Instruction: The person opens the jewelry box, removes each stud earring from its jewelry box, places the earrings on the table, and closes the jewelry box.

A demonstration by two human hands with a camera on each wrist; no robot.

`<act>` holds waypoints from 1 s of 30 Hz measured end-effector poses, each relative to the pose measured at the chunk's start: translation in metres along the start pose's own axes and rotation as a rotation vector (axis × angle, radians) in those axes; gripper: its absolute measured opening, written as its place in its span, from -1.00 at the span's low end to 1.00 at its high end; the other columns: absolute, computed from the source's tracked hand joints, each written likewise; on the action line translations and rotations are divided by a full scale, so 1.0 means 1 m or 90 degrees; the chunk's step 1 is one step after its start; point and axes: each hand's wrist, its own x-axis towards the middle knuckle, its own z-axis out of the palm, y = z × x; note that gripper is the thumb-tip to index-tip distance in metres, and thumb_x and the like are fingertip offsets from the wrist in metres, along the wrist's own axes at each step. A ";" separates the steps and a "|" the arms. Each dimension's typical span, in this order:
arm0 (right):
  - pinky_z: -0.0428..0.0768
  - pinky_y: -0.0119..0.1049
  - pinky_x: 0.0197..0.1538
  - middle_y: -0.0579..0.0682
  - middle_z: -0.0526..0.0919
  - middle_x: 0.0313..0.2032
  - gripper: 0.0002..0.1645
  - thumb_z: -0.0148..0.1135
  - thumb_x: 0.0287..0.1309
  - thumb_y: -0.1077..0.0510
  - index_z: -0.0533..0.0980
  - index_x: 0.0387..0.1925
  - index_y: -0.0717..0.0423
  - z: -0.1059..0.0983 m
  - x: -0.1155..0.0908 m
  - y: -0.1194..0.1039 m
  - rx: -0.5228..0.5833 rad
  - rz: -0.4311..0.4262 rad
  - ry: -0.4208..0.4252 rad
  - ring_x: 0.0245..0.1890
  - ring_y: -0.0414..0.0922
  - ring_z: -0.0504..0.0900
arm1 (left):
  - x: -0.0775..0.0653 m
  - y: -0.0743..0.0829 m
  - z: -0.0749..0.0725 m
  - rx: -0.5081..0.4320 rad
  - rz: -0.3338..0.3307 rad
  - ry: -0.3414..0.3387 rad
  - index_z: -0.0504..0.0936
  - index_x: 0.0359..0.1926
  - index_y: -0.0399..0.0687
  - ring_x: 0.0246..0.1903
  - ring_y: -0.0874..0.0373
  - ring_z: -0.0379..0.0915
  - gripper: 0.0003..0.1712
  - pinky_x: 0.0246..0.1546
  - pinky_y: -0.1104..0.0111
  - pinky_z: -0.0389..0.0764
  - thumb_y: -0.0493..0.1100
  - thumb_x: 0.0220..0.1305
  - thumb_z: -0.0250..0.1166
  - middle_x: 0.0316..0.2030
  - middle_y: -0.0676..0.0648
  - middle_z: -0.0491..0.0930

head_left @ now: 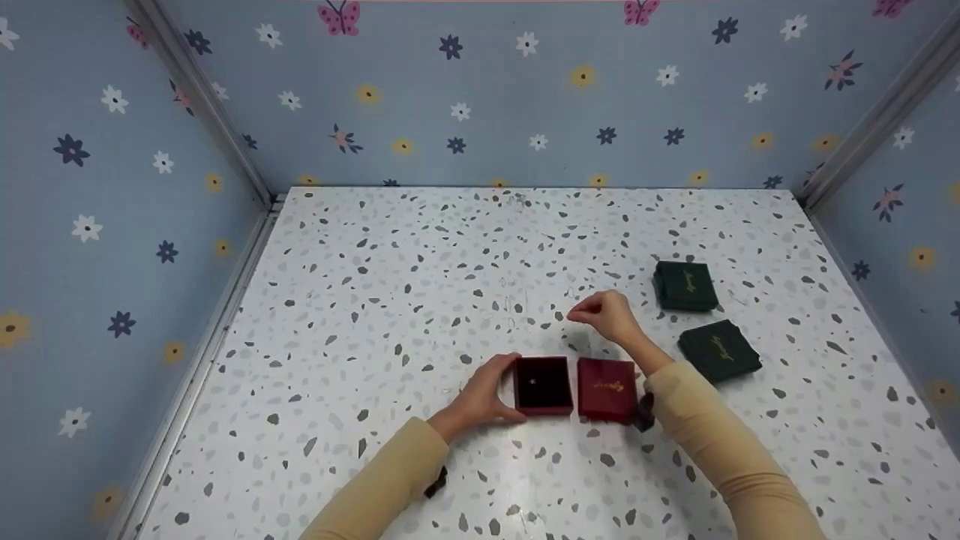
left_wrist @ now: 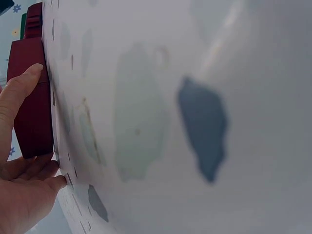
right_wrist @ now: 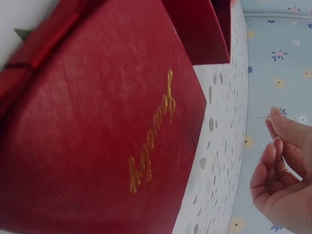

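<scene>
An uncovered red jewelry box base [head_left: 544, 410] with a dark lining stands on the table; a tiny shiny stud [head_left: 532, 382] shows inside it. My left hand [head_left: 480, 394] holds this base from its left side, thumb [left_wrist: 25, 85] on the near wall and fingers round the far one. Beyond the boxes, my right hand [head_left: 611, 315] is raised and pinches a thin, pin-like piece of jewelry [right_wrist: 263, 117] between thumb and forefinger; its exact kind is too small to tell. The red lid [head_left: 606, 390] with gold lettering lies right of the base, under my right forearm.
Two dark green boxes [head_left: 686, 286] [head_left: 720, 351] with gold lettering lie at the right. Several thin, pale small pieces [head_left: 508, 304] are scattered on the speckled table [head_left: 360, 300] beyond the base. Flowered walls [head_left: 495, 90] enclose the back and sides.
</scene>
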 end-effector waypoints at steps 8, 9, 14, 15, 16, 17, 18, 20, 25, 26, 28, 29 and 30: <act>0.37 -0.48 -0.61 0.10 0.64 -0.54 -0.82 0.33 -0.11 0.20 0.64 -0.47 0.29 -0.005 0.011 0.008 -0.019 0.065 0.009 -0.50 0.08 0.58 | -0.001 0.000 -0.001 0.009 0.008 0.001 0.20 0.18 -0.37 0.06 -0.01 0.25 0.10 0.16 0.29 0.21 -0.10 -0.44 0.55 0.03 -0.18 0.35; 0.38 -0.48 -0.59 0.10 0.64 -0.52 -0.81 0.33 -0.11 0.19 0.64 -0.47 0.29 -0.006 0.012 0.009 -0.020 0.076 0.010 -0.48 0.08 0.59 | -0.001 0.000 -0.001 0.011 0.011 0.002 0.21 0.17 -0.37 0.05 -0.02 0.25 0.10 0.16 0.29 0.21 -0.10 -0.45 0.56 0.03 -0.19 0.35; 0.43 -0.45 -0.50 0.12 0.64 -0.47 -0.77 0.31 -0.08 0.16 0.63 -0.43 0.29 -0.009 0.019 0.014 -0.031 0.121 0.007 -0.46 0.00 0.58 | -0.001 0.000 -0.001 0.012 0.013 0.005 0.21 0.17 -0.37 0.05 -0.01 0.26 0.11 0.16 0.29 0.21 -0.10 -0.45 0.56 0.03 -0.19 0.35; 0.43 -0.44 -0.49 0.12 0.64 -0.47 -0.77 0.31 -0.07 0.16 0.63 -0.42 0.29 -0.009 0.020 0.015 -0.036 0.130 0.006 -0.47 -0.03 0.57 | -0.001 0.000 -0.001 0.012 0.012 0.006 0.21 0.17 -0.37 0.06 -0.01 0.26 0.11 0.16 0.29 0.21 -0.10 -0.45 0.56 0.03 -0.19 0.35; 0.43 -0.44 -0.48 0.12 0.64 -0.46 -0.77 0.31 -0.07 0.16 0.63 -0.42 0.28 -0.009 0.022 0.016 -0.039 0.141 0.005 -0.48 -0.06 0.56 | -0.001 0.000 -0.001 0.013 0.010 0.005 0.20 0.18 -0.37 0.06 -0.01 0.26 0.11 0.16 0.30 0.21 -0.09 -0.45 0.55 0.03 -0.18 0.35; 0.43 -0.44 -0.48 0.11 0.64 -0.45 -0.77 0.30 -0.06 0.15 0.63 -0.41 0.28 -0.009 0.023 0.018 -0.042 0.151 0.005 -0.48 -0.09 0.54 | -0.001 0.000 -0.001 0.013 0.009 0.005 0.20 0.18 -0.37 0.06 -0.01 0.25 0.11 0.16 0.30 0.20 -0.09 -0.45 0.55 0.03 -0.18 0.35; 0.44 -0.44 -0.48 0.11 0.64 -0.44 -0.78 0.30 -0.06 0.15 0.63 -0.41 0.27 -0.009 0.025 0.018 -0.045 0.161 0.005 -0.49 -0.12 0.54 | -0.001 0.001 -0.002 0.013 0.007 0.004 0.20 0.18 -0.37 0.06 -0.01 0.25 0.11 0.17 0.30 0.20 -0.09 -0.45 0.55 0.03 -0.18 0.35; 0.44 -0.45 -0.49 0.11 0.64 -0.43 -0.78 0.30 -0.06 0.15 0.63 -0.41 0.26 -0.008 0.027 0.020 -0.050 0.180 0.006 -0.51 -0.16 0.52 | -0.001 0.001 -0.002 0.013 0.001 0.000 0.19 0.19 -0.36 0.07 -0.01 0.24 0.11 0.17 0.29 0.19 -0.09 -0.45 0.55 0.04 -0.17 0.35; 0.45 -0.45 -0.52 0.13 0.64 -0.42 -0.78 0.30 -0.07 0.17 0.62 -0.41 0.28 -0.007 0.033 0.023 -0.063 0.205 0.008 -0.54 -0.18 0.51 | -0.001 0.001 -0.001 0.013 -0.001 -0.004 0.20 0.19 -0.35 0.07 0.00 0.24 0.11 0.17 0.31 0.18 -0.09 -0.44 0.55 0.04 -0.17 0.35; 0.45 -0.45 -0.51 0.13 0.64 -0.41 -0.78 0.31 -0.07 0.17 0.62 -0.41 0.29 -0.007 0.034 0.024 -0.065 0.211 0.010 -0.55 -0.17 0.51 | 0.000 0.001 -0.001 0.013 0.000 -0.003 0.20 0.18 -0.36 0.06 0.00 0.25 0.11 0.17 0.31 0.19 -0.09 -0.44 0.55 0.03 -0.17 0.35; 0.46 -0.43 -0.50 0.14 0.64 -0.41 -0.77 0.31 -0.08 0.17 0.62 -0.40 0.29 -0.006 0.036 0.025 -0.070 0.219 0.013 -0.54 -0.16 0.51 | 0.000 0.000 -0.001 0.013 0.003 -0.002 0.21 0.18 -0.36 0.06 0.01 0.25 0.10 0.17 0.32 0.19 -0.09 -0.45 0.55 0.03 -0.17 0.35; 0.46 -0.43 -0.49 0.15 0.64 -0.40 -0.77 0.31 -0.08 0.17 0.62 -0.40 0.30 -0.006 0.036 0.026 -0.071 0.222 0.014 -0.53 -0.16 0.52 | 0.000 0.000 -0.001 0.016 0.007 0.000 0.21 0.17 -0.36 0.05 0.00 0.26 0.10 0.16 0.32 0.20 -0.08 -0.45 0.55 0.03 -0.17 0.36; 0.47 -0.42 -0.48 0.15 0.64 -0.40 -0.76 0.30 -0.08 0.17 0.62 -0.39 0.30 -0.006 0.037 0.027 -0.072 0.226 0.015 -0.52 -0.15 0.52 | 0.000 0.000 -0.001 0.017 0.008 0.001 0.22 0.17 -0.36 0.05 0.00 0.26 0.10 0.16 0.32 0.20 -0.08 -0.45 0.55 0.02 -0.17 0.36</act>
